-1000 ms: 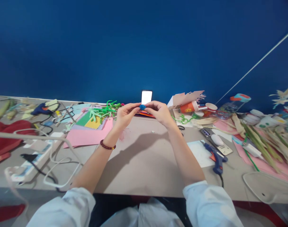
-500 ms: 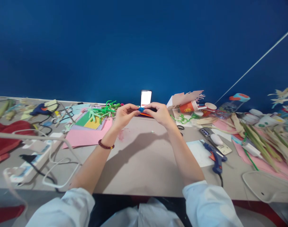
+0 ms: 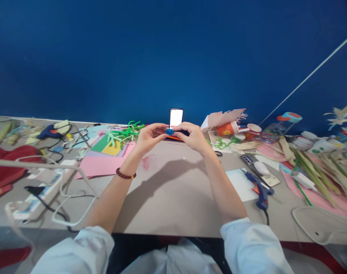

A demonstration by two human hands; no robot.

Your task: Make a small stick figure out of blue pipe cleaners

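A small blue piece (image 3: 170,131), fuzzy or crumpled in look, is held up between my two hands above the far part of the table. My left hand (image 3: 151,137), with a dark red bead bracelet on its wrist, pinches its left side between thumb and fingers. On its right side my right hand (image 3: 191,137) grips it the same way. Its exact kind is too small to make out. Just behind the hands a phone (image 3: 176,117) with a bright white screen stands upright against the blue wall. Something orange shows beneath the fingers, mostly hidden.
Green pipe cleaners (image 3: 126,134) and pink paper (image 3: 102,166) lie to the left, near a white power strip (image 3: 45,196) with cables. On the right are a blue glue gun (image 3: 259,189), a phone (image 3: 249,160), paper cups (image 3: 229,129) and dried husks (image 3: 319,175).
My left hand has shifted slightly left and its fingers have spread a little from the right hand's. More of the blue piece shows between the fingertips. The right hand is nearly still.
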